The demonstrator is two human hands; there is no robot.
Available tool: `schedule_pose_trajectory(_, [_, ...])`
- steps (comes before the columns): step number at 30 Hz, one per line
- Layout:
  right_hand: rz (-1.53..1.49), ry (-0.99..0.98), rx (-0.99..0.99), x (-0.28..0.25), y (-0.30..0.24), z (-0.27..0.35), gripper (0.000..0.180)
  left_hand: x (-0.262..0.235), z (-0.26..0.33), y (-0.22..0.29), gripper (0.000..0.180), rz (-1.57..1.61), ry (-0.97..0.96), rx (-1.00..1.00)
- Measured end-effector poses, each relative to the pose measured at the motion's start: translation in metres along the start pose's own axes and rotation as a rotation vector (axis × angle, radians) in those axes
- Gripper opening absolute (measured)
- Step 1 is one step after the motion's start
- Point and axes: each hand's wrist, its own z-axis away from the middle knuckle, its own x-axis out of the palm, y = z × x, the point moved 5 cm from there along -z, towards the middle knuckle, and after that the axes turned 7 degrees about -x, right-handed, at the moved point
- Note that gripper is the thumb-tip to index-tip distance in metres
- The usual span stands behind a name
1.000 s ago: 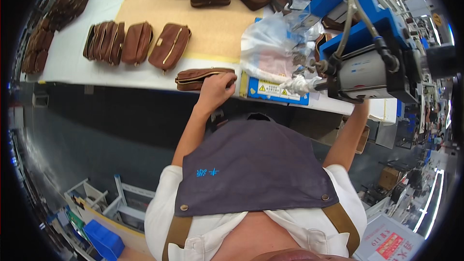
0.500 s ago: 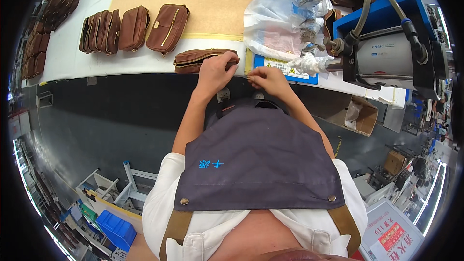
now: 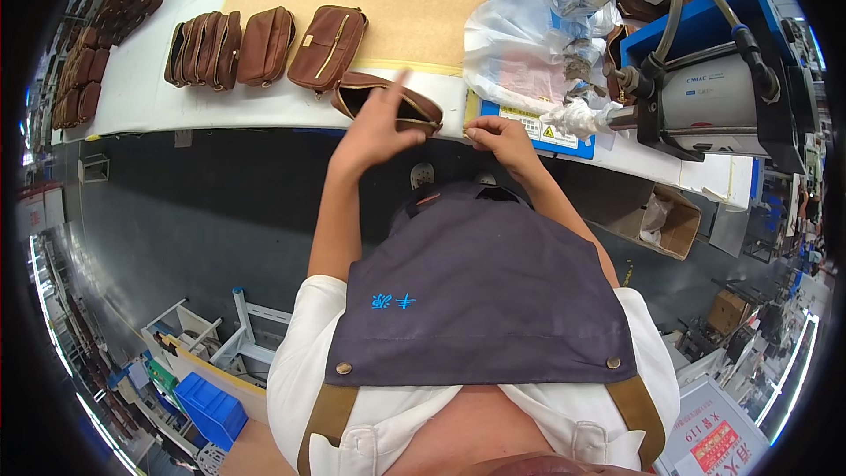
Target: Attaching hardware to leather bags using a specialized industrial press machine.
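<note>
A brown zippered pouch (image 3: 414,108) lies at the table's near edge, its zipper undone and its mouth gaping, the right end angled toward me. Over its near side is my left hand (image 3: 377,134), thumb and fingers apart, fingertips smeared by motion; it overlaps the pouch, but I cannot tell how firmly it touches. Just right of the pouch, my right hand (image 3: 507,143) is closed in a pinch at the table edge. Whatever sits between those fingertips is too small to make out.
A closed brown pouch (image 3: 327,47), a second one (image 3: 266,47) and a row of several more (image 3: 204,50) stand to the left. At right is a press with a grey cylinder (image 3: 718,106) and blue frame; white plastic sheeting (image 3: 507,40) lies beside it. An open carton (image 3: 668,222) sits below.
The pouch has turned, its right end swinging toward me and its mouth opening wider. My left hand has shifted left relative to it, fingers spreading. My right hand stays pinched.
</note>
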Motion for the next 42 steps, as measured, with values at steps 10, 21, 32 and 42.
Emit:
schedule_pose_trajectory(10, [0.173,0.131,-0.163,0.018,-0.008,-0.029,0.018,0.023,0.001,0.020,0.045,-0.100,0.079,0.125])
schedule_pose_trajectory(21, [-0.158,0.140,-0.167,0.031,-0.008,-0.034,0.011,0.039,0.002,0.028,0.023,-0.248,0.262,0.205])
schedule_pose_trajectory(32, [0.197,0.128,-0.395,0.019,-0.053,0.000,0.024,0.025,-0.009,0.059,0.011,-0.217,0.169,0.387])
schedule_pose_trajectory(42, [0.252,-0.332,-0.286,-0.026,-0.115,0.073,0.067,0.030,-0.007,0.132,0.010,0.522,-0.605,0.506])
